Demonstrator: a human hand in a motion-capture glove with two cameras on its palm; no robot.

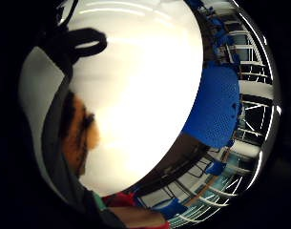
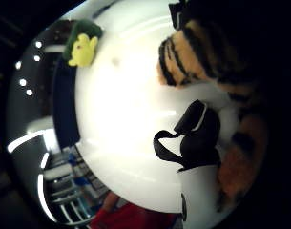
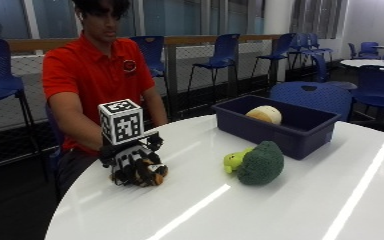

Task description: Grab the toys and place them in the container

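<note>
In the outside view, a person in a red polo shirt (image 3: 92, 75) sits at a round, glossy white table (image 3: 298, 210). The black-gloved right hand (image 3: 133, 162) is down on the tabletop at about nine o'clock from the table's middle, its fingers curled over a small orange-and-black striped plush tiger (image 3: 149, 173), which lies on the white surface under the palm. At roughly three o'clock from that hand, well apart from it, a soft green turtle toy with a yellow-green head and dark green textured shell (image 3: 257, 162) rests on the table. Just beside it, toward one o'clock, stands a dark blue rectangular plastic bin (image 3: 278, 127), open at the top, with a round cream-and-tan plush ball (image 3: 264, 114) lying inside. The turtle sits close to the bin's near wall; whether it touches the wall cannot be told. Blue chairs (image 3: 222, 52) stand behind the table.

In the thumb-side palm view, the tiger's striped fur (image 2: 192, 52) fills the area next to the glove's black straps, close against the palm. The white tabletop (image 2: 121, 124) spreads out beyond it, and the turtle (image 2: 83, 45) lies far across it beside the dark bin wall (image 2: 64, 109).

In the little-finger-side palm view, a patch of orange and black fur (image 1: 80, 133) shows against the glove, with bright tabletop (image 1: 140, 95) and a blue perforated chair (image 1: 216, 105) past the table's edge.
</note>
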